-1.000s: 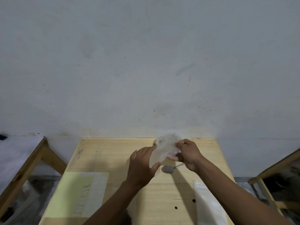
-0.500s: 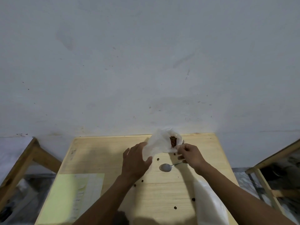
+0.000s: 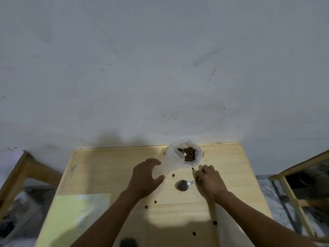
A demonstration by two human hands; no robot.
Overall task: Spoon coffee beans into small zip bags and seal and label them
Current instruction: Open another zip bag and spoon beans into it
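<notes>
A clear plastic bag (image 3: 175, 158) lies on the wooden table (image 3: 110, 168) near its far edge, its mouth open and brown coffee beans (image 3: 189, 154) showing inside. My left hand (image 3: 145, 177) grips the bag's lower end. A metal spoon (image 3: 183, 184) rests bowl-down on the table in front of the bag. My right hand (image 3: 211, 183) lies over the spoon's handle, fingers curled around it. Several loose beans (image 3: 173, 175) are scattered on the table.
A pale yellow-green label sheet (image 3: 74, 218) lies at the table's near left. A clear plastic sheet or pack of bags (image 3: 229, 229) lies under my right forearm. Wooden frames stand left (image 3: 26, 168) and right (image 3: 293, 175). A grey wall rises just behind the table.
The bag has been lowered from between both hands onto the table, mouth now open with beans showing. My right hand let go of the bag and moved down to the spoon handle.
</notes>
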